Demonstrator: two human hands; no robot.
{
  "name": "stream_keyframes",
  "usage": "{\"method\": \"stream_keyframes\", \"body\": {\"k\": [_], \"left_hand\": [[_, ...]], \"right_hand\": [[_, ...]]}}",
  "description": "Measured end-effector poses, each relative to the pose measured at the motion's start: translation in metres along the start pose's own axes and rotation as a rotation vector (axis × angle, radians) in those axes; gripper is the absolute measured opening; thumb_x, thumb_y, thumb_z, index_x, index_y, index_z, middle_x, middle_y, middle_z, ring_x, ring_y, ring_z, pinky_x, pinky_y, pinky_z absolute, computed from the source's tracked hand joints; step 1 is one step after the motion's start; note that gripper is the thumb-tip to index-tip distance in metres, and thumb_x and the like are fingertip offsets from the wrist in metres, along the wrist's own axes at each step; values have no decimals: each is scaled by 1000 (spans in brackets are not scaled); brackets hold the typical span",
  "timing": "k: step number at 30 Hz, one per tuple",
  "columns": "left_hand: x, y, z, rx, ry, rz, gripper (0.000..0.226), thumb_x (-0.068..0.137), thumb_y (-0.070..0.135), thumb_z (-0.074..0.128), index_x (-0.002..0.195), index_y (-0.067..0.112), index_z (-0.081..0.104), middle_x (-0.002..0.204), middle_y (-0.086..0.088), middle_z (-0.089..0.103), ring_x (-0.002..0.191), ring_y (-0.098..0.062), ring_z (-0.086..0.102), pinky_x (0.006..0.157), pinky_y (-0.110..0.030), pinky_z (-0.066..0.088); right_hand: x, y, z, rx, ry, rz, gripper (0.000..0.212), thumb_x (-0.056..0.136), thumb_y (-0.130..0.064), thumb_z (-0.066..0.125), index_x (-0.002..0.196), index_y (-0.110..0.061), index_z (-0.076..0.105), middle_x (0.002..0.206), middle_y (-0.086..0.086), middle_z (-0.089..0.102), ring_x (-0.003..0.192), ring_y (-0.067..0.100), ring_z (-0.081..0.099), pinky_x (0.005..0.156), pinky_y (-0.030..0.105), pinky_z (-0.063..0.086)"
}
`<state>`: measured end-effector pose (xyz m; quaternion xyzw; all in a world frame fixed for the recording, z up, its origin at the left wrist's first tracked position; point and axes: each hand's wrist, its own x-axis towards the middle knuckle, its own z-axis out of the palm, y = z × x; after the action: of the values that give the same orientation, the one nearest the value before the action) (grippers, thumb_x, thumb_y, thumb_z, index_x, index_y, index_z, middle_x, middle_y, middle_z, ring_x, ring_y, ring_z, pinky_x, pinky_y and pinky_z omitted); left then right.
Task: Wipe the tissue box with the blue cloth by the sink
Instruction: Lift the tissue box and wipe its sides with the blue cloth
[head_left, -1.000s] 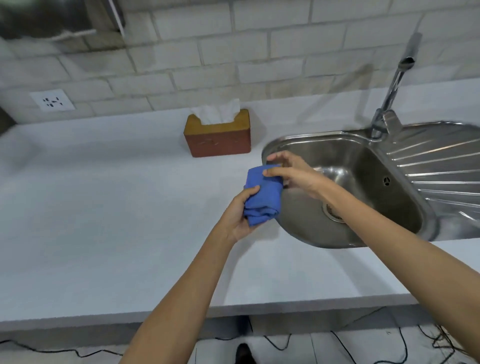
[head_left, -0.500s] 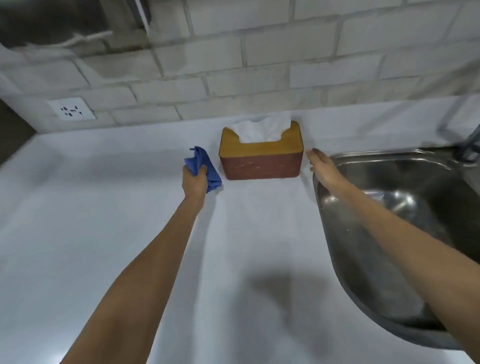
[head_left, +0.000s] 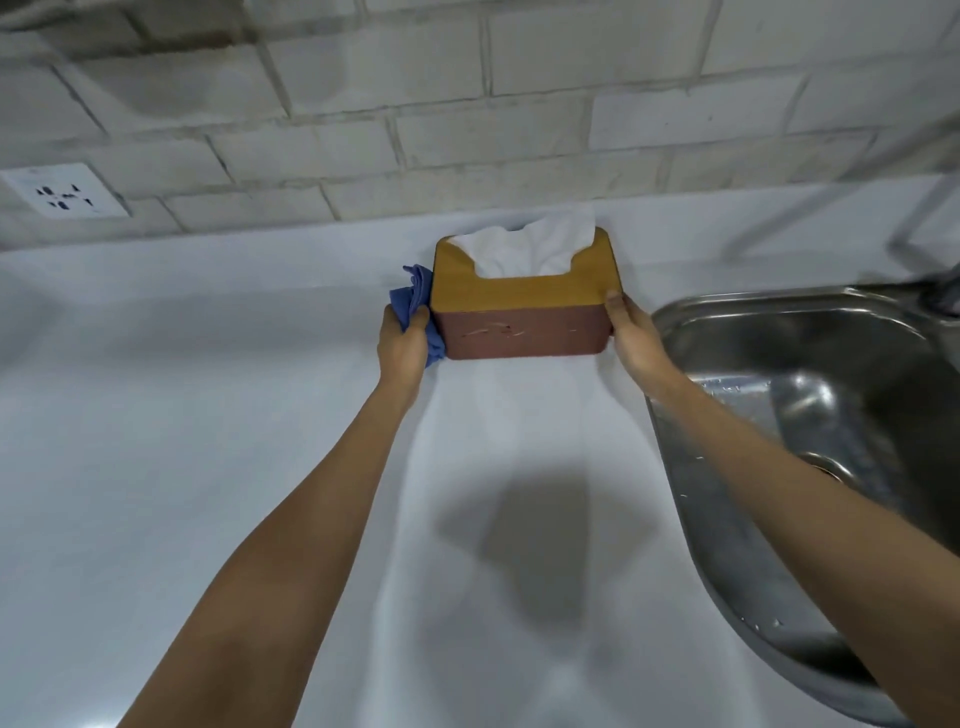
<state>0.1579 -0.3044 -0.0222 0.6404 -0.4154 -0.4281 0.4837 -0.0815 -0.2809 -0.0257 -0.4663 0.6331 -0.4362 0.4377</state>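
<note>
Tissue box (head_left: 522, 317) sits on the pale worktop (head_left: 208, 441) close to the brick wall (head_left: 467, 130), its long axis running left to right and its reddish front facing the camera; white tissue (head_left: 524, 247) stands up from the yellow top. Faint marks on the front cannot be read. The left hand (head_left: 402, 343) grips the bunched blue cloth (head_left: 415, 301) against the box's left end, while the right hand (head_left: 631, 338) clasps its right end. A steel sink (head_left: 727, 519) lies just right; a wall socket (head_left: 65, 192) is far left.
</note>
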Motion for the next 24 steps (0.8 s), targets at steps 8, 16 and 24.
{"method": "stream_keyframes", "body": {"k": [8,16,24], "left_hand": [[-39,-7,-11,53,12,20,8,96,20,47,98,14,52,81,4,54,90,-20,52,84,-30,44],[-113,-8,-30,153,47,66,7,97,23,46,98,17,47,78,5,53,84,-19,51,70,-24,39],[-160,2,-50,222,70,92,12,94,28,47,93,17,52,91,-2,59,86,-21,53,77,-28,37]], "right_hand": [[-42,14,-13,-46,-19,-14,55,98,-47,32,139,-13,46,134,2,56,123,20,52,110,35,38],[-108,23,-29,-47,58,-60,32,96,-44,42,95,-21,62,87,-4,65,88,18,62,90,37,49],[-154,13,-50,-132,140,-3,46,84,-65,46,67,-23,50,62,-2,55,73,25,57,86,44,50]]}}
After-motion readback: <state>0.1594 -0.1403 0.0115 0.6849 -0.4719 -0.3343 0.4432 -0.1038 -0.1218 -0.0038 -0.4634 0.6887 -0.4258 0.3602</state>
